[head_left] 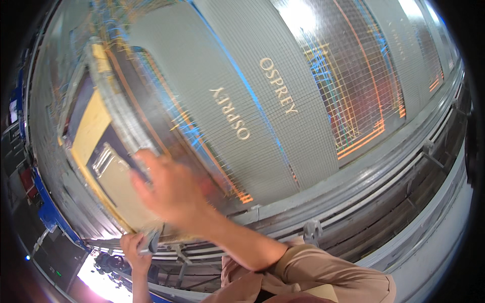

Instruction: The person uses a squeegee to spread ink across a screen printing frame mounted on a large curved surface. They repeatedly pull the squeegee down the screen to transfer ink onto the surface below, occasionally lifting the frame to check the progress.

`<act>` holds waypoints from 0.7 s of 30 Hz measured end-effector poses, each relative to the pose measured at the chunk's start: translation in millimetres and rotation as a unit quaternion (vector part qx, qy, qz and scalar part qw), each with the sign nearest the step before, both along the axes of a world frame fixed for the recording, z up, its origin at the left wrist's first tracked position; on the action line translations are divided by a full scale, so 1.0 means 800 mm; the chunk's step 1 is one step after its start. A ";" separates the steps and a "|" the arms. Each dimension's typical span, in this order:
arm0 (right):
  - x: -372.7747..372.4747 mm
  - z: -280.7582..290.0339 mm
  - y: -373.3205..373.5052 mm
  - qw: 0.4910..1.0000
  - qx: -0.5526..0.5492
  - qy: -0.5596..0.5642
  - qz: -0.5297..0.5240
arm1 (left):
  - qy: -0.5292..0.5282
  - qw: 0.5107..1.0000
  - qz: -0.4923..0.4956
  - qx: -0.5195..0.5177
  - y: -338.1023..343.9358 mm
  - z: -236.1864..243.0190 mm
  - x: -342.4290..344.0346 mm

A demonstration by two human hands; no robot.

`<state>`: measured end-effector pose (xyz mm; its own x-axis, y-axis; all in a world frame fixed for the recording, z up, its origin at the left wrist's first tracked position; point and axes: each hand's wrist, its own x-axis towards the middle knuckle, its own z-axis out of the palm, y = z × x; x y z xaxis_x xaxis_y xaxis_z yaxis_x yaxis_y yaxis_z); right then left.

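Note:
A long printing bed [212,45] carries grey panels with pale lettering, grid lines and blue and orange strokes. At its left lies a frame [86,126] with yellow edging and a beige inner sheet [121,197]. My right hand [166,187], smeared by motion, reaches over this frame near its right edge; I cannot tell whether it touches it or holds anything. Low at the frame's near edge, my left hand [134,245] grips a small grey metal-looking tool [150,241], whose exact kind is unclear.
Metal rails with clamps [313,230] run along the bed's near edge, just in front of my body. A blue beam [48,212] borders the left side, with dark flooring and machinery beyond. A bright light area [101,280] shows at lower left.

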<state>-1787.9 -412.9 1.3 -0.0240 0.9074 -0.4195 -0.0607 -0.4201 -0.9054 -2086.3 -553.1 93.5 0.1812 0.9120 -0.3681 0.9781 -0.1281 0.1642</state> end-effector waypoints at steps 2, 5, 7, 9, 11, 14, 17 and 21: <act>-0.010 -0.001 -0.005 1.000 0.011 -0.009 -0.024 | 0.017 1.000 0.003 -0.010 -0.021 0.004 -0.005; -0.019 -0.018 -0.002 0.978 0.123 -0.160 -0.049 | 0.034 0.997 -0.067 -0.007 0.000 0.009 0.002; -0.024 0.020 0.004 0.974 0.105 -0.199 -0.038 | 0.015 0.994 -0.100 -0.034 0.021 0.054 -0.023; -0.023 0.037 0.015 0.978 0.086 -0.189 -0.027 | -0.003 0.983 -0.157 0.094 0.048 0.063 -0.021; -0.028 0.039 0.018 0.976 0.103 -0.189 -0.020 | -0.033 0.973 -0.196 0.121 0.067 0.069 -0.020; -0.026 0.036 0.016 0.977 0.097 -0.188 -0.016 | -0.084 0.942 -0.292 0.141 0.099 0.061 0.022; -0.020 0.010 0.017 0.960 0.119 -0.254 -0.025 | -0.112 0.911 -0.381 0.113 0.130 0.019 0.052; 0.020 0.023 0.021 0.950 0.211 -0.225 -0.051 | -0.145 0.916 -0.361 0.095 0.115 0.000 0.039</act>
<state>-1772.0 -396.3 19.6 0.1680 0.9852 0.0345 0.3509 -0.0270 -0.9360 -2055.0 -461.3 93.4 0.8278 0.5582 -0.0567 0.5460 -0.7780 0.3108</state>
